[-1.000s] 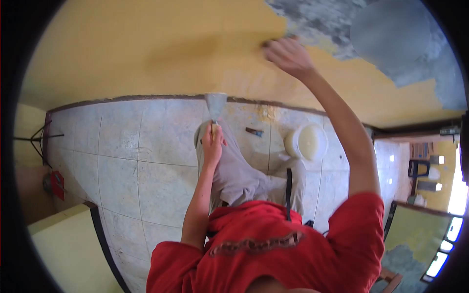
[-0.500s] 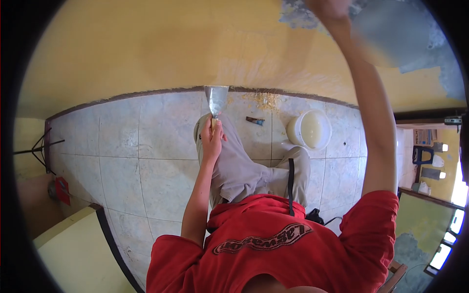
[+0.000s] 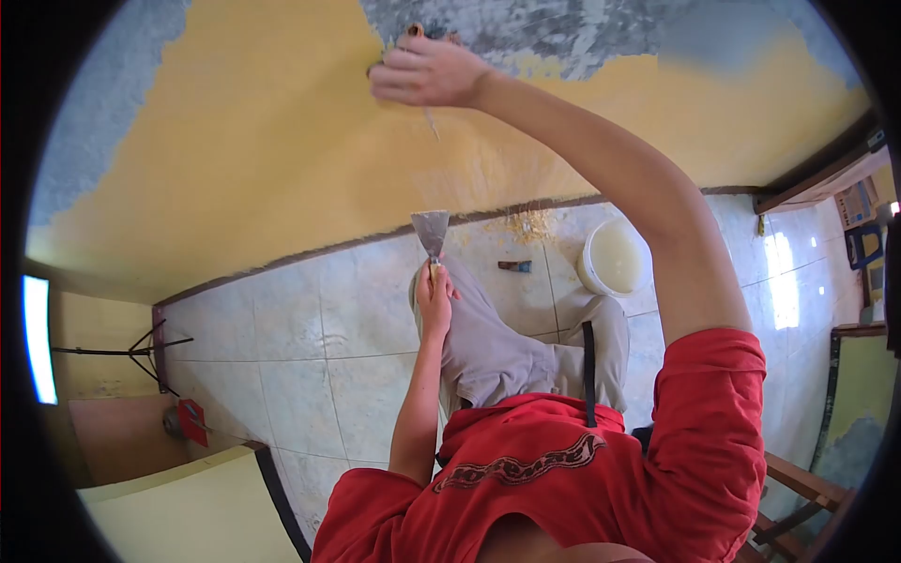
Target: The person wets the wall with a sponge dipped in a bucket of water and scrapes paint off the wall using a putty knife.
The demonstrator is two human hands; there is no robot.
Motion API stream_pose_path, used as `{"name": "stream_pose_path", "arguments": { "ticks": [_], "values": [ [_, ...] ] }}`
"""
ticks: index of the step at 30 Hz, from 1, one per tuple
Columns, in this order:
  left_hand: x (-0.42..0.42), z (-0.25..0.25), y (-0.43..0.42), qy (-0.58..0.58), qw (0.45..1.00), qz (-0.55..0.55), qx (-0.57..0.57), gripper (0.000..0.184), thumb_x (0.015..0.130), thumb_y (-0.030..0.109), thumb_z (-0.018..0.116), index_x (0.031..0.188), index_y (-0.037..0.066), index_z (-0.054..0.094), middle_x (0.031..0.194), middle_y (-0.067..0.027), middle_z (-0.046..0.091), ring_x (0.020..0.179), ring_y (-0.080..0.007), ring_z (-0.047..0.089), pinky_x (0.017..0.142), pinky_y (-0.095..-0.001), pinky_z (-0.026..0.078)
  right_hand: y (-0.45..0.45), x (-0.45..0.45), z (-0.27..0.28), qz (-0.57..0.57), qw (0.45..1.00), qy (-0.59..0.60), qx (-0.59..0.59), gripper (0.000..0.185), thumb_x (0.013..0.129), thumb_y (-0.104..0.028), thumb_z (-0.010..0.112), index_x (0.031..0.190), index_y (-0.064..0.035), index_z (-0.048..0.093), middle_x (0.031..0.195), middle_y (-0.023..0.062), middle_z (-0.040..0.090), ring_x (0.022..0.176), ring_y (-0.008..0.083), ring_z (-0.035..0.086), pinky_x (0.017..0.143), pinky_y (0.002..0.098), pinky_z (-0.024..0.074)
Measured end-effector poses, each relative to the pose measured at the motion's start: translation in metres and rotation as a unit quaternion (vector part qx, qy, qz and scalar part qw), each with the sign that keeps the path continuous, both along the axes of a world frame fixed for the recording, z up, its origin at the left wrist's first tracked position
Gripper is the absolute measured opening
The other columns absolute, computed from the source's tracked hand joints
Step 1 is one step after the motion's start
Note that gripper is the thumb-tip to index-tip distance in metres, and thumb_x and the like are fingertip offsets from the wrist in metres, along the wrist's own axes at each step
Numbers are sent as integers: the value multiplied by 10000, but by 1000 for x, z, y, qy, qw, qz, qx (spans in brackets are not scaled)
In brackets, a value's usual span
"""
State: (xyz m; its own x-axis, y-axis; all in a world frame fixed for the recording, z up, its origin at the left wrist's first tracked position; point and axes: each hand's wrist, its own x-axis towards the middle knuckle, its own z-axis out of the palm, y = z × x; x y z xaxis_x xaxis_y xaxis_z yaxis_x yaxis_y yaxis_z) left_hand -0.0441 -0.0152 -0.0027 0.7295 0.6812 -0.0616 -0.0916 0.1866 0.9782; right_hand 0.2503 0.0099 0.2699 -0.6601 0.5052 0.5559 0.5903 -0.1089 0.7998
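My left hand (image 3: 435, 296) is closed around the handle of a putty knife (image 3: 431, 230), its broad metal blade pointing up toward the wall base. My right hand (image 3: 427, 73) is raised against the yellow wall (image 3: 282, 141), just below a bare grey patch (image 3: 526, 33). Its fingers are curled over something small, of which only brownish and dark bits show past the knuckles; what it is I cannot make out. A wet drip (image 3: 433, 127) runs down the wall below that hand. On the tiles stands a white bucket (image 3: 615, 258) with pale, cloudy liquid.
Yellow paint scrapings (image 3: 527, 225) lie along the wall base. A small dark bluish object (image 3: 514, 266) rests on the floor near my knee. A black stand (image 3: 141, 352) is at the left, and wooden furniture (image 3: 807, 483) at the lower right.
My right hand has swept left across the wall from the upper right. The view has turned, showing more of the wall. My left hand still holds the putty knife.
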Motion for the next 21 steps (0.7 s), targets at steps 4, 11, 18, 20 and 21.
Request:
{"name": "stream_pose_path", "arguments": {
  "ticks": [4,11,18,20,21],
  "values": [
    [1,1,-5,-7,1000,6,-4,348,1028,240,479,1296,21,514,747,35,422,585,-47,390,548,-242,444,-29,13,-32,-67,992,-76,-72,166,781,-178,605,915,-163,509,925,-22,484,890,138,508,825,273,424],
    [-4,9,-11,29,998,-7,49,353,1030,249,478,1288,14,526,730,33,416,584,-52,396,542,-251,454,-124,75,-63,-23,988,40,-149,200,760,-168,642,941,-134,565,971,7,544,973,194,564,905,345,465],
    [-7,4,2,-5,1000,10,17,358,1026,236,486,1297,4,523,726,35,411,579,-49,385,541,-245,451,-198,102,-45,-125,978,102,-131,206,790,-150,631,985,-139,563,956,14,534,942,194,552,851,343,462],
    [-14,0,2,0,1000,17,2,357,1026,235,486,1298,7,522,726,36,412,577,-47,383,540,-242,448,-204,98,-40,-172,970,141,-99,213,787,-139,632,988,-132,563,943,20,525,916,201,544,825,346,459],
    [-15,-1,4,-4,1000,16,-1,356,1029,244,483,1295,12,522,714,40,404,579,-45,381,537,-238,448,-200,97,-36,-171,970,141,-101,213,787,-139,632,988,-132,563,943,20,525,916,201,544,825,346,459]
  ]
}}
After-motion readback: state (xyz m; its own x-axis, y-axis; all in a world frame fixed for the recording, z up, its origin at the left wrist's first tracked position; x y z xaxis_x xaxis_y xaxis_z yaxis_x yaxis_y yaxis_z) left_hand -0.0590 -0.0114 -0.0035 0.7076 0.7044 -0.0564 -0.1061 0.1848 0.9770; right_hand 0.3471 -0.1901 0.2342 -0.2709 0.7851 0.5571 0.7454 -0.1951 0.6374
